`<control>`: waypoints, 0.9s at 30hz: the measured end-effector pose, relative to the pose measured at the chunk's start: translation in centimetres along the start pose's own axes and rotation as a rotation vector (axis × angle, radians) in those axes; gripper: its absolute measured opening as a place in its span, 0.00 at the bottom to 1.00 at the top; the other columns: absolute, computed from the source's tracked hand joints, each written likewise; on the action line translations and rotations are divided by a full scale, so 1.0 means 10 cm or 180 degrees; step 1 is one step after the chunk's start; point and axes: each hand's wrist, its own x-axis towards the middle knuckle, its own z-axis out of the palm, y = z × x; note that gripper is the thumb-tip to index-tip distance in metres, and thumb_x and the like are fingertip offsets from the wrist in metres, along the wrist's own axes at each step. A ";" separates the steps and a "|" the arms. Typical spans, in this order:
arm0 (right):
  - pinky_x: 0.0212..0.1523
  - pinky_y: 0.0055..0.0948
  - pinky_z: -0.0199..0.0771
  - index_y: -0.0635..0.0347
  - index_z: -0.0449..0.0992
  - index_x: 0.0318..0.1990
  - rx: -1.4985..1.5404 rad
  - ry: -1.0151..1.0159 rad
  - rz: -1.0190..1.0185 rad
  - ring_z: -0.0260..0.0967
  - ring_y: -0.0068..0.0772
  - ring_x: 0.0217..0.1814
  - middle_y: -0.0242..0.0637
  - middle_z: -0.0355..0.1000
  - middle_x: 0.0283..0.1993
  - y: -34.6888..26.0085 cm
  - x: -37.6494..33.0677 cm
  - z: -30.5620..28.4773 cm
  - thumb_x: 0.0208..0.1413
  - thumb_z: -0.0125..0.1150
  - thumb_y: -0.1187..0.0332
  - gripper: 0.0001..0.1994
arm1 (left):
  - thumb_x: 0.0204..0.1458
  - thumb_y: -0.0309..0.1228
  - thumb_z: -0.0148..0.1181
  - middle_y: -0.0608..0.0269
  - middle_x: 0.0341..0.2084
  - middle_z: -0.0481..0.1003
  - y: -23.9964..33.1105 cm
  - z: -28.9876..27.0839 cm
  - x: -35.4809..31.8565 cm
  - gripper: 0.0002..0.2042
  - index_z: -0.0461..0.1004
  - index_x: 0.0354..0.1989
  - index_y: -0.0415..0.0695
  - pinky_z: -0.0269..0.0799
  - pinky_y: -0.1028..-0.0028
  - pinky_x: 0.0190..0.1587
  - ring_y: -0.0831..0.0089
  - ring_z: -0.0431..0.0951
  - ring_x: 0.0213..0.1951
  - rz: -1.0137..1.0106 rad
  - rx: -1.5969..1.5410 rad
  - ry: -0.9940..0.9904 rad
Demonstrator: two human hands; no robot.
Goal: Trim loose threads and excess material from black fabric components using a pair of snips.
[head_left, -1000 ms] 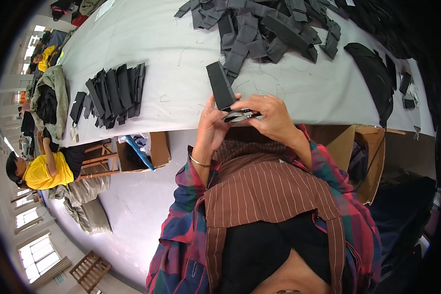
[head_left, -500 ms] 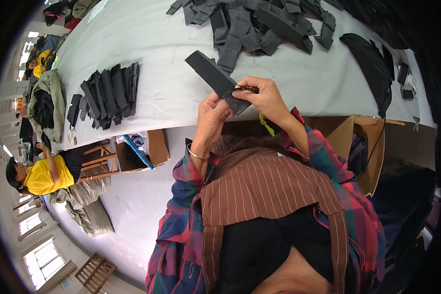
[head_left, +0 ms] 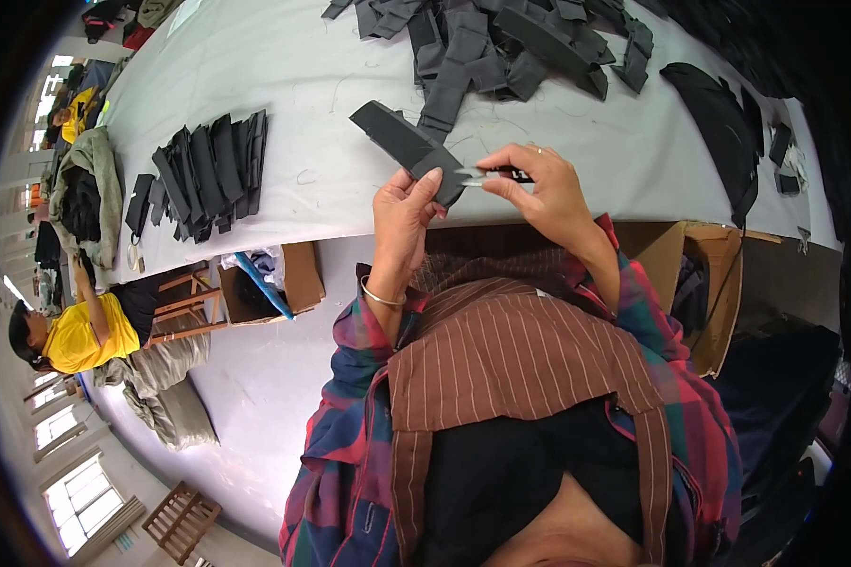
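My left hand [head_left: 403, 219] pinches a dark grey fabric strip [head_left: 399, 142] near its lower end, thumb on top. The strip slants up and to the left over the table's near edge. In my right hand [head_left: 556, 197] is a pair of small thread snips [head_left: 514, 174] with a black grip. Their pale blades are parted and reach the strip's lower right edge, just beside my left fingertips. Whether a thread lies between the blades is too small to tell.
Across the pale table [head_left: 312, 94] lie a loose heap of dark strips [head_left: 463, 47], a neat row of strips [head_left: 213, 175] and a black cloth piece [head_left: 714, 132]. Cardboard boxes [head_left: 303, 274] stand below the edge. A person in yellow [head_left: 90, 335] works at the left.
My right hand has moved right, away from my left fingers, and the snips' blades now show. The strip's lower end has turned flatter, with my left thumb on it.
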 end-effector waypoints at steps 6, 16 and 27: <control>0.32 0.29 0.55 0.53 0.78 0.33 -0.0730 -0.0104 -0.0497 0.65 0.31 0.28 0.27 0.73 0.28 -0.05 -0.06 0.03 0.45 0.67 0.66 0.08 | 0.54 0.26 0.60 0.66 0.29 0.76 0.04 0.09 -0.02 0.08 0.73 0.40 0.37 0.67 0.82 0.24 0.83 0.71 0.23 0.0070 0.0097 -0.0090; 0.38 0.23 0.64 0.57 0.77 0.39 0.0137 -0.0072 0.0129 0.68 0.24 0.32 0.29 0.74 0.32 0.00 -0.09 0.04 0.48 0.65 0.73 0.09 | 0.54 0.26 0.58 0.66 0.27 0.74 0.12 0.11 -0.09 0.14 0.68 0.47 0.37 0.67 0.81 0.24 0.82 0.70 0.23 -0.0141 -0.0186 -0.0276; 0.35 0.19 0.67 0.62 0.76 0.36 0.1113 -0.0161 -0.0080 0.67 0.16 0.32 0.29 0.72 0.30 -0.16 0.09 -0.05 0.48 0.64 0.77 0.07 | 0.57 0.32 0.55 0.63 0.23 0.73 0.45 0.35 -0.29 0.31 0.49 0.67 0.40 0.66 0.80 0.23 0.80 0.68 0.18 -0.0043 0.0469 -0.0188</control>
